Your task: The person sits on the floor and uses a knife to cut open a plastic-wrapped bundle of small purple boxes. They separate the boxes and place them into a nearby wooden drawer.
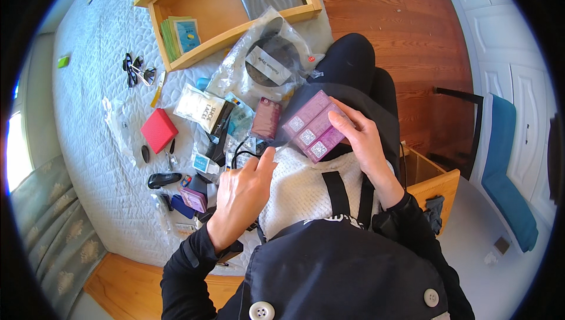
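My right hand (364,141) holds a bundle of purple boxes (314,128) side by side above my lap, its thumb on their upper face and printed codes along their lower left ends. A thin clear strip, seemingly plastic wrap (284,147), runs from the boxes to the fingertips of my left hand (247,183), which pinch it. Just left of the boxes lies a dark red wrapped box (266,118). A clear plastic bag (269,62) with a round dark item inside rests beyond it, and a white packet of shoe laces (201,108) is farther left.
An open wooden drawer (216,40) with packets and a dark patterned case stands on the quilted bed (101,143). A red box (159,130), sunglasses (149,75), a black stapler-like item (164,180) and small items lie left. Another open drawer (435,192) and a blue-cushioned chair (499,156) are right.
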A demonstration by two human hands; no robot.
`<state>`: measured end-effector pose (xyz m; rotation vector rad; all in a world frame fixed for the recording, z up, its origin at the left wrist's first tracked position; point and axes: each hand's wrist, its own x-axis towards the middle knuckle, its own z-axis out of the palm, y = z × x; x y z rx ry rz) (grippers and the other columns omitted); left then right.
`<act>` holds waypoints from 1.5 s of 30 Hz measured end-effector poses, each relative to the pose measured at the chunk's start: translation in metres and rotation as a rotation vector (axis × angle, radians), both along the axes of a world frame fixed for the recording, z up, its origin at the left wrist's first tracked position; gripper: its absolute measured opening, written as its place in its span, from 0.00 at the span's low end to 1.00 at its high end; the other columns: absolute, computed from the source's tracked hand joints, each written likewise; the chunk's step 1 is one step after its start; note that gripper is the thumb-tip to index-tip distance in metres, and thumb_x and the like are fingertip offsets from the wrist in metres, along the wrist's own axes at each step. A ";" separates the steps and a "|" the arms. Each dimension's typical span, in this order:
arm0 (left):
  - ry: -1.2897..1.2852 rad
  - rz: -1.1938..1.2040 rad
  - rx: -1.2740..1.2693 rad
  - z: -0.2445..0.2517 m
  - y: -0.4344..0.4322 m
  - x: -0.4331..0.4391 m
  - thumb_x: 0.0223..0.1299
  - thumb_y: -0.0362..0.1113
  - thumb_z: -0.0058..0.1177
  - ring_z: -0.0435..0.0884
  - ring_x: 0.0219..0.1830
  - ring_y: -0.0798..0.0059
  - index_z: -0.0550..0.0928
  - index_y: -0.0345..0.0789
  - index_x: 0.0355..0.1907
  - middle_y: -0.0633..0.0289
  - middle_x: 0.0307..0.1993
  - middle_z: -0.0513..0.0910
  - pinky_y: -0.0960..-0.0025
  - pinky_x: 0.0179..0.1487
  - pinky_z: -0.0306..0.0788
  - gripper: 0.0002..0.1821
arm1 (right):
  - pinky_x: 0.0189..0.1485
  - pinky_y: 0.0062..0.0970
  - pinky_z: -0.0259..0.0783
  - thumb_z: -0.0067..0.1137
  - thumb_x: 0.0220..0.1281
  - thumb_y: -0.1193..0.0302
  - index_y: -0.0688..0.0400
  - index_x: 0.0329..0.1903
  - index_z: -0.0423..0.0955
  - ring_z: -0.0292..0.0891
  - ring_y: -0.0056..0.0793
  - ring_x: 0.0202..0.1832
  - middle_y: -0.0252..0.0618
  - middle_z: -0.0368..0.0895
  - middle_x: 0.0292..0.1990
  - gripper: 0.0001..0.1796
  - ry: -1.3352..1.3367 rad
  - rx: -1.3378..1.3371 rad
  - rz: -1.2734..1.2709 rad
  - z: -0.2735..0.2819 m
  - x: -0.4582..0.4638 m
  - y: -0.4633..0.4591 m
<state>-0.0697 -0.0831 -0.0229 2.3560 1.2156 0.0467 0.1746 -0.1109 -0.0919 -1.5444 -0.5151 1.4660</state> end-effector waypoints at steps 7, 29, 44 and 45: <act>-0.072 0.020 0.005 -0.009 0.006 0.017 0.64 0.33 0.60 0.80 0.20 0.55 0.81 0.35 0.52 0.56 0.25 0.80 0.60 0.23 0.71 0.14 | 0.56 0.30 0.73 0.60 0.68 0.49 0.57 0.64 0.77 0.77 0.24 0.53 0.35 0.83 0.52 0.30 0.203 -0.228 -0.062 0.013 0.013 0.003; -0.091 0.059 0.130 0.029 -0.001 0.013 0.63 0.34 0.62 0.76 0.15 0.67 0.82 0.37 0.44 0.63 0.20 0.74 0.67 0.19 0.67 0.09 | 0.48 0.20 0.70 0.56 0.74 0.61 0.61 0.63 0.77 0.74 0.25 0.44 0.41 0.75 0.49 0.23 -0.555 0.228 0.029 0.009 -0.007 -0.002; 0.000 -0.166 0.204 0.027 0.034 0.027 0.62 0.34 0.59 0.77 0.15 0.68 0.80 0.37 0.47 0.63 0.20 0.72 0.65 0.17 0.68 0.11 | 0.45 0.22 0.72 0.58 0.71 0.61 0.62 0.62 0.77 0.76 0.25 0.45 0.42 0.76 0.49 0.23 -0.526 0.199 0.016 0.014 -0.008 -0.001; 0.047 -0.177 0.207 0.029 0.034 0.028 0.62 0.33 0.58 0.78 0.16 0.67 0.79 0.37 0.46 0.63 0.20 0.73 0.65 0.17 0.69 0.11 | 0.45 0.22 0.73 0.58 0.71 0.61 0.62 0.62 0.77 0.76 0.26 0.45 0.42 0.76 0.49 0.23 -0.533 0.206 0.018 0.015 -0.008 -0.001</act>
